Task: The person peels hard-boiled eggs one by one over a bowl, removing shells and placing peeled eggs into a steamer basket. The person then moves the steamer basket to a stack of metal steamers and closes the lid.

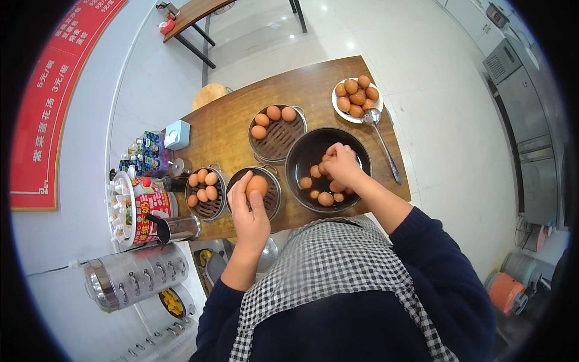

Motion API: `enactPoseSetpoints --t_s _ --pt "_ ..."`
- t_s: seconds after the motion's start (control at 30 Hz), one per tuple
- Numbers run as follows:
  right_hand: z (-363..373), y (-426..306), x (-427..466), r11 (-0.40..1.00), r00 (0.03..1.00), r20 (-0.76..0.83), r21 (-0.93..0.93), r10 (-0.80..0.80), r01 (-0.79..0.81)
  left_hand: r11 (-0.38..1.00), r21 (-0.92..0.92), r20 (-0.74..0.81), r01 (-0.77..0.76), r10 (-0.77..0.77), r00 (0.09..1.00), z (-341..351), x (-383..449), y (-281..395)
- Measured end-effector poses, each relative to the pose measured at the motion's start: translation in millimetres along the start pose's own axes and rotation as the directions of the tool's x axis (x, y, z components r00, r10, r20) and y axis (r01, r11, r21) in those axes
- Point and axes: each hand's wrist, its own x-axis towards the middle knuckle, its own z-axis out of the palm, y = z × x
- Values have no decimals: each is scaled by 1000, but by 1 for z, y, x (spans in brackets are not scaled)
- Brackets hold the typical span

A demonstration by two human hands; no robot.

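Observation:
My left hand [247,218] holds a brown egg [258,185] between thumb and fingers, above a round steamer basket [272,199] with a slatted base. Inside a wide dark pot [296,147] holding liquid, my right hand [342,164] curls its fingers around a brown egg [322,169]; the palm hides part of that grip. Several more eggs [325,198] sit partly under the liquid around it. Behind, a second slatted steamer [282,135] carries several eggs along its left and far side. Another steamer [210,209], left of my left hand, also contains several eggs.
A white plate [335,106] heaped with eggs stands at the table's far right, a perforated metal ladle [386,149] leaning on its rim. Along the left edge are a blue tissue box [177,135], drink pouches [147,154], a large tub [156,199] and a metal pitcher [183,227].

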Motion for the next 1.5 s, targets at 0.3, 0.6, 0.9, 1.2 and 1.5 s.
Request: enactPoseSetpoints --t_s 0.3,0.6,0.9,1.2,1.5 --pt "14 5 31 795 887 -158 -530 -435 295 963 27 -103 268 -264 959 -23 -48 -27" --pt "82 -83 171 671 977 113 -712 -182 207 926 24 -214 377 -363 907 -40 -82 -31" --pt "87 -96 167 722 973 195 -654 -126 225 884 -57 -204 464 -465 861 -52 -106 -27" --pt "39 -95 14 89 641 670 714 -375 -694 911 119 -280 -396 413 866 -25 -23 8" --pt "6 -90 -39 -194 837 509 817 -200 -543 826 -40 7 -562 563 826 30 17 42"
